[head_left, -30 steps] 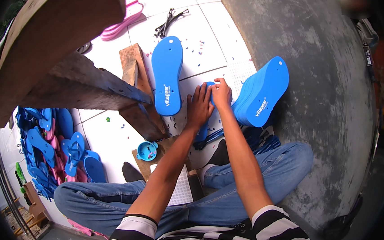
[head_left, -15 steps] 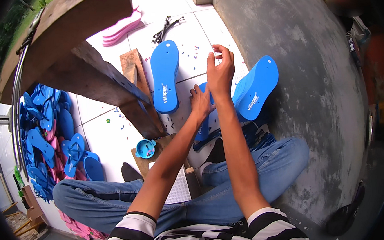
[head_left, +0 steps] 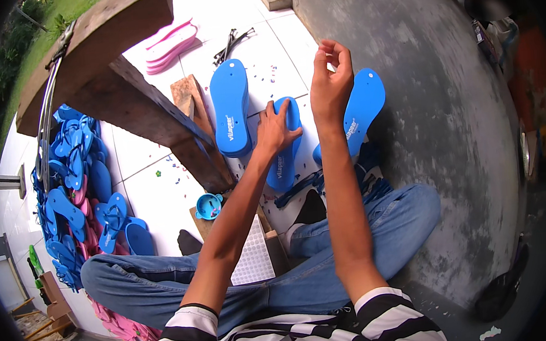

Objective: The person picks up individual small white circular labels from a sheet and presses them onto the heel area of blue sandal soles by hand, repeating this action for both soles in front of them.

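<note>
My left hand [head_left: 275, 129] reaches over a blue flip-flop sole [head_left: 281, 173] lying on the tiles in front of me. Its fingers and thumb are spread across the sole and rest at its edges. My right hand [head_left: 332, 82] is raised to the right of that sole, fingers loosely curled, with nothing visible in them. To the left stands a stack of blue soles [head_left: 230, 103] with small holes. More blue soles [head_left: 364, 96] lie to the right, partly hidden behind my right forearm.
Wooden beams [head_left: 173, 124] stand at the left, before a heap of blue and pink flip-flops [head_left: 72, 186]. Pink soles [head_left: 170, 47] and black straps [head_left: 231, 45] lie farther off. A small blue bowl [head_left: 209, 205] sits near my legs. A grey wall [head_left: 423, 126] rises right.
My right hand has moved up and to the right, away from my left hand. The middle sole shows more fully beneath my left hand. The whole view has shifted slightly.
</note>
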Demonstrator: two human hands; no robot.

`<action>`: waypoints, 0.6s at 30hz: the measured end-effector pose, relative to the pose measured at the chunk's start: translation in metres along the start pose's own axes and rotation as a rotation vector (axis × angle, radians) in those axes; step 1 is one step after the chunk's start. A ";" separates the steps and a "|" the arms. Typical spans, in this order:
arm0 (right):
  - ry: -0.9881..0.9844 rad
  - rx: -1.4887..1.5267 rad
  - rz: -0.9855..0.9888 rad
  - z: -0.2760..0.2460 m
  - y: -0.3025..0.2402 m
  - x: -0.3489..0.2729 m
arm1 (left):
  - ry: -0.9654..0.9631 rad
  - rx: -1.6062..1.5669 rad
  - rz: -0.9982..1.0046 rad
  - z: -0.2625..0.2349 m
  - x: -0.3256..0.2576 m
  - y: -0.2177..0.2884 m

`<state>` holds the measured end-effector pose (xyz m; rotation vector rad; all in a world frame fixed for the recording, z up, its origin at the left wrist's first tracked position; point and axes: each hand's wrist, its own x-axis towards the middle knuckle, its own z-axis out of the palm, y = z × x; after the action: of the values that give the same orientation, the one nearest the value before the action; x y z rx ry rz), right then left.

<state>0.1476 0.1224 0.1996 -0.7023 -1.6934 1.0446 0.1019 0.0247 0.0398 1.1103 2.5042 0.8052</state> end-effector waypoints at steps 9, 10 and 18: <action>0.011 0.091 0.129 -0.018 -0.009 0.007 | 0.528 0.203 0.156 -0.151 0.036 0.031; 0.010 0.091 0.145 -0.017 -0.009 0.007 | 0.481 0.252 0.101 -0.157 0.043 0.019; -0.030 0.122 0.171 -0.001 0.008 0.003 | 0.224 0.331 -0.152 -0.136 0.060 -0.040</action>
<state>0.1472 0.1286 0.1941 -0.7651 -1.6013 1.2729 -0.0247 -0.0032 0.1230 0.9510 2.9490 0.5089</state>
